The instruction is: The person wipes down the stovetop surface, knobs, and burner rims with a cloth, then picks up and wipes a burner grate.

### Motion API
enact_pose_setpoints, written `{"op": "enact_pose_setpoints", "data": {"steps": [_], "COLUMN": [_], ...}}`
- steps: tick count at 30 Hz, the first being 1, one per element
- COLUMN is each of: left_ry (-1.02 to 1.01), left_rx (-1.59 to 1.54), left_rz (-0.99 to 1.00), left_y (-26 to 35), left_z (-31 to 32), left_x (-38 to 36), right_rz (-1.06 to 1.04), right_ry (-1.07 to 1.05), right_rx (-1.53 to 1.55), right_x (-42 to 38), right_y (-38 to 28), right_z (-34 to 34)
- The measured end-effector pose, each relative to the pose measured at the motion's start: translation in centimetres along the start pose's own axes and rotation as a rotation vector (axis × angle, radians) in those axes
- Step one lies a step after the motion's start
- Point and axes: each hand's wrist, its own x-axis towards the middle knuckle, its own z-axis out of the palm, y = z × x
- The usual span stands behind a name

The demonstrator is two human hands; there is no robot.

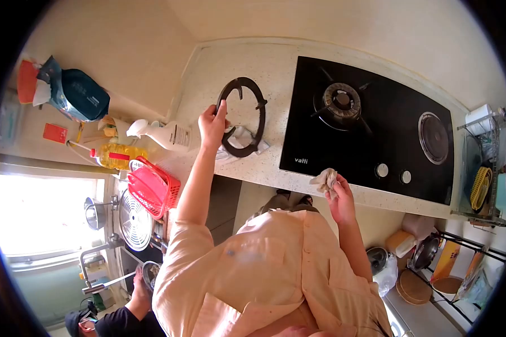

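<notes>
I had the dark pan support ring off the hob, held over the counter to its left. Left hand: fingers clenched on the near side of the ring. Right hand: fingers pinching a crumpled, stained cloth by the hob's front edge, apart from the ring.

Status: left burner was exposed, no ring seated on it. Right cooking plate sat in its round surround, nothing on top. Both knobs were on the hob, settings unreadable. Ring was not on the burner; cloth was touching neither ring nor burner. Couldn't judge from my view whether the ring or glass had been wiped, so no call on cleanliness.

A second, pale cloth lay on the counter behind the ring's lower part; contact unclear. Spray bottle lay farther left, near the wall. Another person's hand was at a metal bowl by the sink tap, well apart from mine.
</notes>
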Motion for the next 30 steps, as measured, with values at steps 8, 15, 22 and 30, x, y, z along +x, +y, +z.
{"op": "enact_pose_setpoints", "data": {"steps": [8, 15, 22, 30], "left_ry": [-0.551, -1.043, -1.323, -1.631], "left_rx": [0.065, -0.288, -0.33, -0.23], "left_rz": [0.247, 0.063, -0.121, -0.37], "left_y": [7.3, 8.5, 5.8, 8.5], "left_z": [-4.0, 1.9, 11.6, 16.6], "left_x": [-5.4, -7.4, -10.6, -18.6], "right_rz": [-0.096, -0.257, -0.499, -0.713], "right_ry": [0.034, 0.029, 0.177, 0.397], "right_rx": [0.102, 0.335, 0.627, 0.696], "right_x": [-2.4, -4.8, -11.0, -18.4], "right_y": [-0.6, 0.0, 1.7, 0.8], "right_z": [-1.1, 0.3, -1.3, -5.9]}}
